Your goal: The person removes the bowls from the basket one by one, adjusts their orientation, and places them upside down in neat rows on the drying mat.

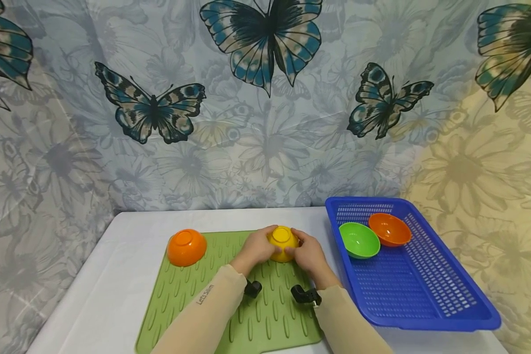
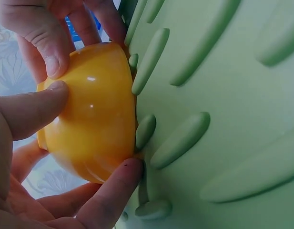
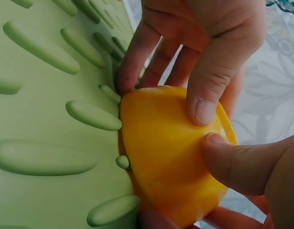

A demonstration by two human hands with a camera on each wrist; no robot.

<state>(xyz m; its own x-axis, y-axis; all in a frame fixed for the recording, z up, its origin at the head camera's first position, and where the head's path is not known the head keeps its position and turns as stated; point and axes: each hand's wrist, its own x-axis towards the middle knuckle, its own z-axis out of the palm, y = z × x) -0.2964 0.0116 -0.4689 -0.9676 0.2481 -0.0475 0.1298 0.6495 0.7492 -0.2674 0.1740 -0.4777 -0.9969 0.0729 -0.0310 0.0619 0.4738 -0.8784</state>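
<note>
At the far left of the green ridged mat (image 1: pixel 230 300) we see an orange bowl (image 1: pixel 186 247) resting upside down, well apart from our hands. Moving right, our left hand (image 1: pixel 257 248) curls round the left side of a yellow bowl (image 1: pixel 283 242), which sits upside down on the mat near its far edge; from the left wrist view the thumb lies on the bowl's wall and a fingertip presses at the rim where it meets the mat. Our right hand (image 1: pixel 305 251) grips the bowl's right side in the same way, thumb on the wall and fingers curled behind. Further right, a blue slotted basket (image 1: pixel 424 295) stands just beside the mat on the white table (image 1: pixel 114 275), holding a green bowl (image 1: pixel 359 240) and another orange bowl (image 1: pixel 390 229) touching each other, both open side up.
</note>
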